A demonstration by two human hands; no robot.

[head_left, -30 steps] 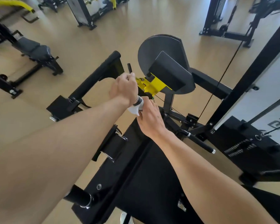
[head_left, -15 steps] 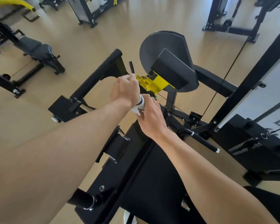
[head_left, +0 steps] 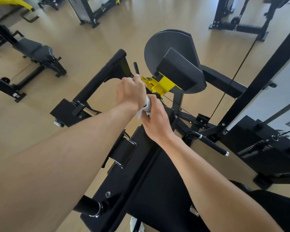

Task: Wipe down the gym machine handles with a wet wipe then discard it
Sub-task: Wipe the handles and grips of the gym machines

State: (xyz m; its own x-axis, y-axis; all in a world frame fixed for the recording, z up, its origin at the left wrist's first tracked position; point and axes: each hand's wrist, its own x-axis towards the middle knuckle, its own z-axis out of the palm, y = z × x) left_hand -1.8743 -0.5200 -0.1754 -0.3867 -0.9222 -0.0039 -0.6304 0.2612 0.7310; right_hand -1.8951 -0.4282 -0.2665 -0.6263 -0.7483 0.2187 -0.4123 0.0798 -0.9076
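Observation:
My left hand (head_left: 130, 91) is curled round a black machine handle (head_left: 136, 67), whose upper end sticks out above the fist. Just below it, my right hand (head_left: 156, 119) grips a white wet wipe (head_left: 146, 106) wrapped on the same handle; a corner of the wipe hangs down between the two hands. A second black handle (head_left: 211, 144) with a chrome end cap juts out at the right, untouched.
The black machine frame (head_left: 94, 84) and a grey pad (head_left: 179, 71) on a yellow bracket (head_left: 164, 84) stand ahead. A cable (head_left: 238, 67) runs to the weight stack at the right. A bench (head_left: 33, 49) and other machines stand on the tan floor at the left and back.
Both hands stay together on the handle; the wipe in my right hand has shifted a little along it. The camera view has drifted slightly.

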